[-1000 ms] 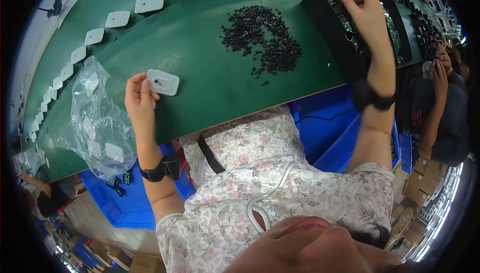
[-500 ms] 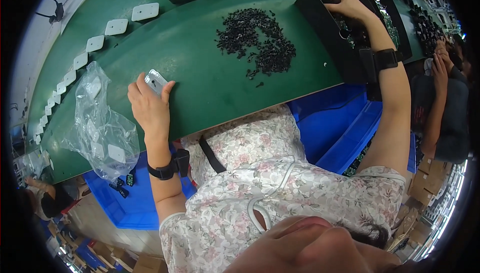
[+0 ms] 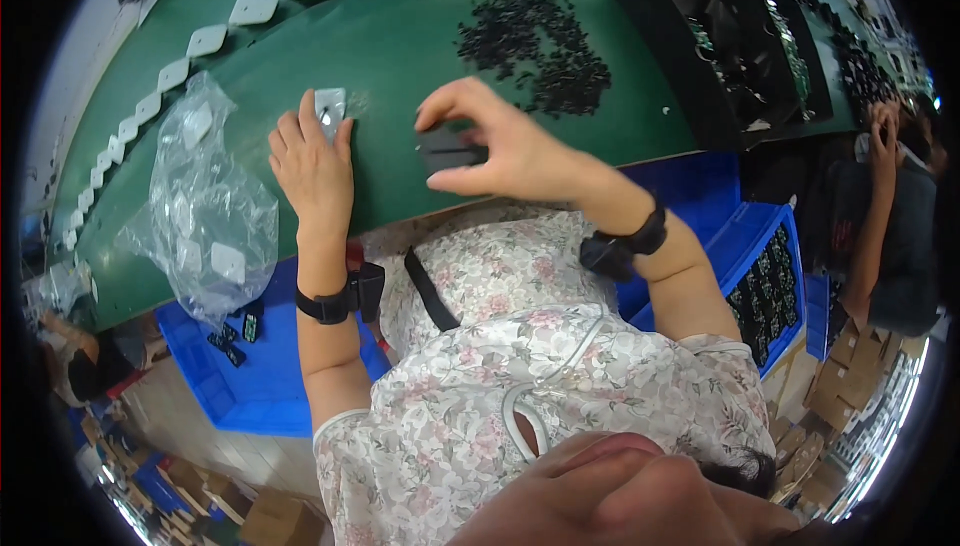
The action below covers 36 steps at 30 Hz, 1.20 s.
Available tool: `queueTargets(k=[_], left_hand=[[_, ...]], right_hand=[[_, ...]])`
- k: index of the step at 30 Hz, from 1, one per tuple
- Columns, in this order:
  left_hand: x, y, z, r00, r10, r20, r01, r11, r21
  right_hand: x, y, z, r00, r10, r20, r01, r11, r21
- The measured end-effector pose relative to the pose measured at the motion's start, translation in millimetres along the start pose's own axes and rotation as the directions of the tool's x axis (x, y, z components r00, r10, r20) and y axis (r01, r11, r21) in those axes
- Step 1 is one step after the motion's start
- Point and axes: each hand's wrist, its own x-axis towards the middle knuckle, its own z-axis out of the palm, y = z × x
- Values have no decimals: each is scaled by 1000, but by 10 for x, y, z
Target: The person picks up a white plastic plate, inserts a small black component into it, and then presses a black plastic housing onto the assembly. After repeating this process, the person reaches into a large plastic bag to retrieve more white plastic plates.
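My left hand (image 3: 314,168) rests on the green table with its fingers round a small pale, shiny rectangular casing (image 3: 330,106); a dark spot shows in its middle. Above the table to the right, my right hand (image 3: 510,151) pinches a black rectangular block (image 3: 448,149) between thumb and fingers. The block is blurred, so its details do not show. Beyond my right hand a loose pile of small black parts (image 3: 540,51) is spread on the tabletop. A clear plastic bag (image 3: 205,206) with several white casings in it lies left of my left hand.
White casings (image 3: 254,10) stand in a curved row along the table's far left side. A black box (image 3: 690,46) with circuit boards sits at the far right. Blue bins (image 3: 240,396) are below the table's front edge. Another person's hand (image 3: 882,126) is at far right.
My right hand has come out of the black box and moved left toward my left hand, now with a black block in it. My left hand stays at the pale casing.
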Motion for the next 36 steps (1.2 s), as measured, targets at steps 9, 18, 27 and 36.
queueTargets(k=[9, 18, 27, 36], left_hand=[[-203, -483, -106, 996, 1, -94, -45, 878, -476], [-355, -483, -167, 995, -30, -96, -31, 815, -578], [-319, -239, -141, 995, 39, -93, -90, 763, -640], [-420, -272, -191, 996, -56, -67, -30, 503, -864]], right_hand=[[348, 271, 444, 973, 16, -231, -13, 1000, 13], [650, 46, 289, 938, -314, -148, 132, 718, -684], [531, 132, 161, 972, -229, 45, 190, 663, -724], [649, 16, 363, 936, -283, 211, 353, 722, -595]])
